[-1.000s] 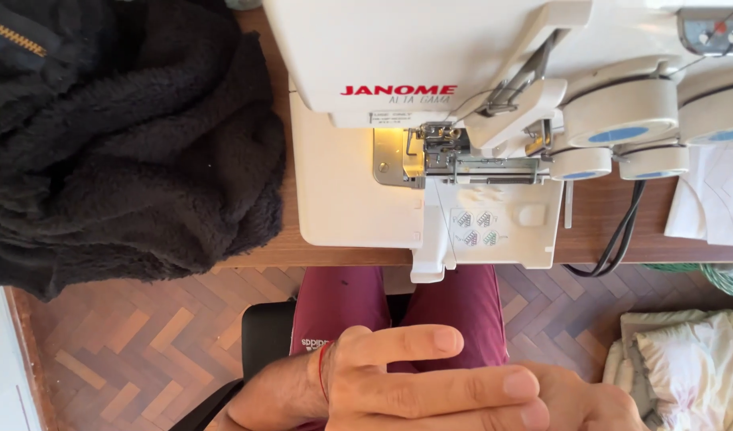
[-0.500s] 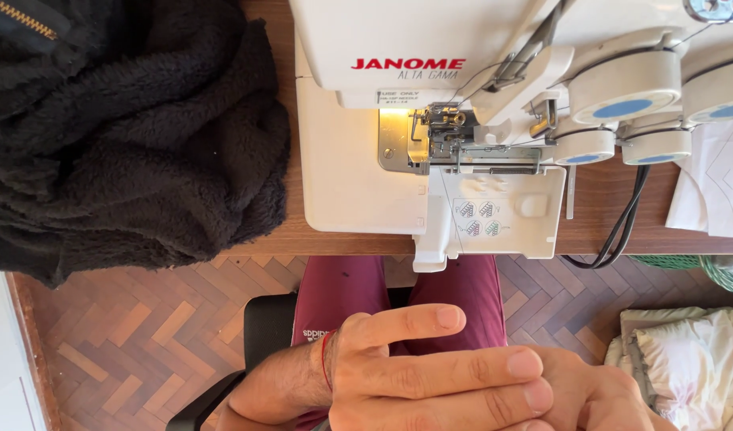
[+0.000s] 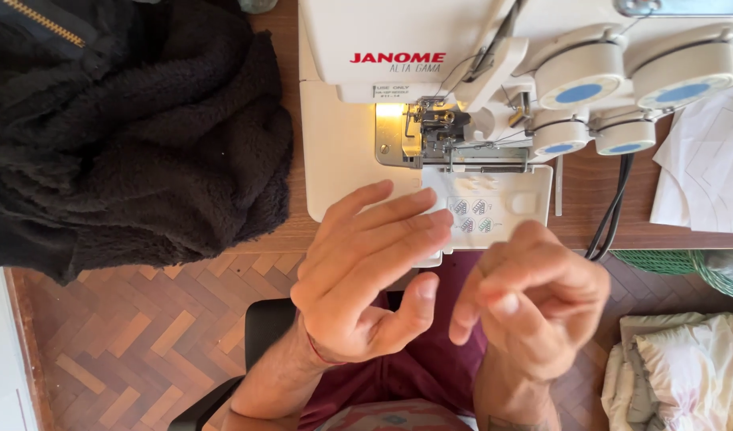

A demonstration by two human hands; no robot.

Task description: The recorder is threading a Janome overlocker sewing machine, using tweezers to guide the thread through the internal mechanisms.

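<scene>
Before the white plastic overlock sewing machine (image 3: 398, 120) on the brown wooden tabletop (image 3: 590, 211), both hands hover empty: left hand (image 3: 366, 271) spread flat, right hand (image 3: 534, 299) loosely curled; black fleece garment (image 3: 127, 136) lies leftward

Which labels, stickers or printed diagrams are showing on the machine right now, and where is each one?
Logo: red lettering with a smaller grey line beneath, on the white machine body, upper front.
Small sticker: white rectangle with dark print, just under the logo.
Threading diagram: small coloured symbols on the open white cover, beside the left hand fingertips.
No screens or packages.
</scene>
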